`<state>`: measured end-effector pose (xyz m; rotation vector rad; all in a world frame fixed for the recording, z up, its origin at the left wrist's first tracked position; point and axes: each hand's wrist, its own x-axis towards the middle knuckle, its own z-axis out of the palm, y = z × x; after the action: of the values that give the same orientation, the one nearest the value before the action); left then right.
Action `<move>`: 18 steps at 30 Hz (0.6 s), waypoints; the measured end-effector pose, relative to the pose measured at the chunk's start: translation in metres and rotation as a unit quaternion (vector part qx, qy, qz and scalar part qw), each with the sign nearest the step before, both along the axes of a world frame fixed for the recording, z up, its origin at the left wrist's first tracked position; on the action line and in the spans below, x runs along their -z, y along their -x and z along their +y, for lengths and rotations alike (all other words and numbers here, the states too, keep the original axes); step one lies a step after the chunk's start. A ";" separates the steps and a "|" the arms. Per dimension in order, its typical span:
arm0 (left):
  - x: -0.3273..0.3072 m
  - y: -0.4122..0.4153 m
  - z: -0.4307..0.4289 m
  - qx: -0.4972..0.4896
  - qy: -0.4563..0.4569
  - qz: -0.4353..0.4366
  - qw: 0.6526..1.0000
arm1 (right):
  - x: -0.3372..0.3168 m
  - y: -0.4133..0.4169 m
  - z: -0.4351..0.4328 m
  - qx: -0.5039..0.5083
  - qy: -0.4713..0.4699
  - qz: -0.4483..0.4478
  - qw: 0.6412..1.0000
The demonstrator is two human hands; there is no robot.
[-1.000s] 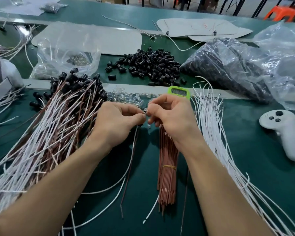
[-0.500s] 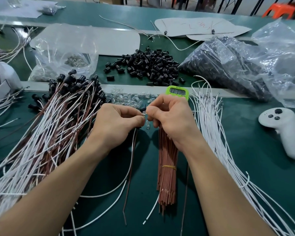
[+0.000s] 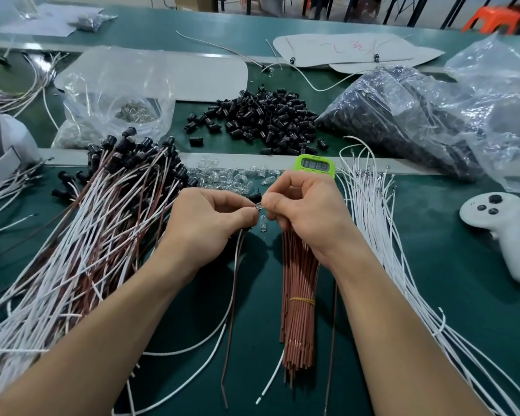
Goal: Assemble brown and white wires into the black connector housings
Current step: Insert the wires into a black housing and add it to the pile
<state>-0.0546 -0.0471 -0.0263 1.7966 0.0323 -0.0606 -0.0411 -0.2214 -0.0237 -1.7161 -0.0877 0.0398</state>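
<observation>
Pinching together at the middle of the head view, both hands meet fingertip to fingertip. The black connector housing [image 3: 254, 197] is small and dark and peeks out just above the left hand [image 3: 204, 223], whose thumb and curled fingers grip it. A white wire [image 3: 231, 298] and a brown wire [image 3: 230, 334] trail from under that hand toward the person. The right hand [image 3: 306, 214] pinches a tiny clear bulb [image 3: 258, 207] between thumb and forefinger, right against the housing. Both wrists are raised, forearms angling inward. A banded bundle of brown wires [image 3: 299, 310] lies under the right wrist, and loose housings [image 3: 261, 118] are heaped beyond the hands.
</observation>
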 end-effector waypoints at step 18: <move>-0.001 0.005 -0.002 -0.012 -0.088 -0.062 0.994 | -0.008 0.004 0.000 -0.013 0.141 -0.064 0.988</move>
<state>-0.0597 -0.0489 -0.0250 1.9723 -0.0308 0.0740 -0.0454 -0.2212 -0.0162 -1.9997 -0.2088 -0.0412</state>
